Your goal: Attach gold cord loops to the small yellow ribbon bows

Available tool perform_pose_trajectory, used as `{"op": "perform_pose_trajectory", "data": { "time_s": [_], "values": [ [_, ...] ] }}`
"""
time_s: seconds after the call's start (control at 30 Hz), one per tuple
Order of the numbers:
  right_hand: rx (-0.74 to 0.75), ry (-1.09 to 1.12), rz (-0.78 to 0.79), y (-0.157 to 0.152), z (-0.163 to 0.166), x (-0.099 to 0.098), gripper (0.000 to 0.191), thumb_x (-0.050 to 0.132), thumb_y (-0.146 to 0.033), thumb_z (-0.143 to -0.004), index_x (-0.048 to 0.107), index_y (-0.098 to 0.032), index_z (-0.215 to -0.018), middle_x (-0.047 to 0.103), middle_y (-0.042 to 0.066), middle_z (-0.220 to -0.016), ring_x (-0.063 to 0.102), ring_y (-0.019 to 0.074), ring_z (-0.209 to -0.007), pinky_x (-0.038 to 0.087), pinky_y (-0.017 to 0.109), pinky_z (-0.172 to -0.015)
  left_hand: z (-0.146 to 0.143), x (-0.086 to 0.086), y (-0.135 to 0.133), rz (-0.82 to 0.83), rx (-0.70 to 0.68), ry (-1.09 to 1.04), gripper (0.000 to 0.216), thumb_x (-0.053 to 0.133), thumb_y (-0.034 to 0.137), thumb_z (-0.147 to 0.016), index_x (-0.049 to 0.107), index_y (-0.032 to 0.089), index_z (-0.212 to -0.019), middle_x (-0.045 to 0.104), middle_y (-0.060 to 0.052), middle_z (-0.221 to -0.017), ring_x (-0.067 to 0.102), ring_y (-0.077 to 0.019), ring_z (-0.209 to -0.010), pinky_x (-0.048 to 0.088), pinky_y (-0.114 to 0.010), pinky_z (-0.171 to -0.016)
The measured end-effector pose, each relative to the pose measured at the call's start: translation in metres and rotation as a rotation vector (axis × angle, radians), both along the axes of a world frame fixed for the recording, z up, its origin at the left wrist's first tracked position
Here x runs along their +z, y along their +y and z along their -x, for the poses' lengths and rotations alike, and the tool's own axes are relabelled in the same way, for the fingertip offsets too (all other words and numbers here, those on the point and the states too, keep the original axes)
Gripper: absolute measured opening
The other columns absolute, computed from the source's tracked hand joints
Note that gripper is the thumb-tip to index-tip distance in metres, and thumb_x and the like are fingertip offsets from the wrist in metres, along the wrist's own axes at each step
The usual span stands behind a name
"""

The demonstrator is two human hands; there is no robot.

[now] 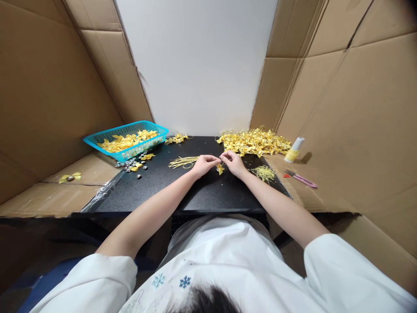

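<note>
My left hand (204,165) and my right hand (233,162) meet over the middle of the black table (182,191), fingers pinched together. Between them is a small yellow ribbon bow (220,168), which both hands pinch. A bundle of thin yellow strings (183,162) lies just left of my left hand. A big heap of yellow ribbon bows (256,141) sits behind my right hand. A small tangle of yellow thread (265,173) lies to the right of it.
A teal plastic basket (97,140) with yellow bows stands at the back left, small silver bells (127,165) scattered before it. A thread spool (294,150) and pink snips (301,178) lie on cardboard at the right. Cardboard walls enclose both sides.
</note>
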State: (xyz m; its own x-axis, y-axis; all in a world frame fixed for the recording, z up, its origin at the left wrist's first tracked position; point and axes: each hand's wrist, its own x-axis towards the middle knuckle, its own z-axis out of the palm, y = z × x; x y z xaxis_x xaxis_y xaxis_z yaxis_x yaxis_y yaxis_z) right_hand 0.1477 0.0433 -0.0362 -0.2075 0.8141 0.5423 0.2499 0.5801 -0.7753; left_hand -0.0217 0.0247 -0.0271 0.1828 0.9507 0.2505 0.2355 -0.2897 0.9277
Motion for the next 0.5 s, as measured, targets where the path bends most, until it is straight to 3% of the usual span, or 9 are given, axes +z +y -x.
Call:
{"op": "perform_pose_trajectory", "data": {
  "time_s": [0.23, 0.37, 0.5],
  "values": [
    [-0.112, 0.119, 0.026, 0.009, -0.005, 0.000, 0.028, 0.058, -0.047, -0.079, 0.061, -0.019, -0.076, 0.061, 0.003, -0.077, 0.050, 0.0153, -0.069, 0.044, 0.030, -0.070, 0.002, 0.000, -0.001, -0.065, 0.036, 0.192, 0.026, 0.073, 0.040, -0.065, 0.076, 0.017, -0.076, 0.072, -0.003, -0.072, 0.056, -0.0151, -0.065, 0.044, -0.029, -0.068],
    [-0.120, 0.121, 0.014, 0.011, -0.006, -0.002, 0.028, 0.058, -0.047, -0.078, 0.062, -0.019, -0.077, 0.063, 0.003, -0.079, 0.051, 0.0154, -0.071, 0.044, 0.030, -0.072, 0.003, 0.004, -0.001, -0.099, 0.040, 0.226, 0.030, 0.072, 0.026, -0.060, 0.076, 0.018, -0.088, 0.074, -0.002, -0.084, 0.052, -0.0129, -0.063, 0.042, -0.027, -0.066],
    [-0.102, 0.094, 0.014, 0.012, -0.005, -0.003, 0.031, 0.056, -0.050, -0.079, 0.060, -0.020, -0.078, 0.061, 0.003, -0.079, 0.051, 0.0158, -0.072, 0.044, 0.030, -0.072, 0.002, 0.007, 0.000, -0.156, 0.056, 0.216, 0.033, 0.068, 0.034, -0.067, 0.075, 0.017, -0.094, 0.074, -0.004, -0.091, 0.046, -0.0111, -0.059, 0.039, -0.027, -0.061]
  ]
}}
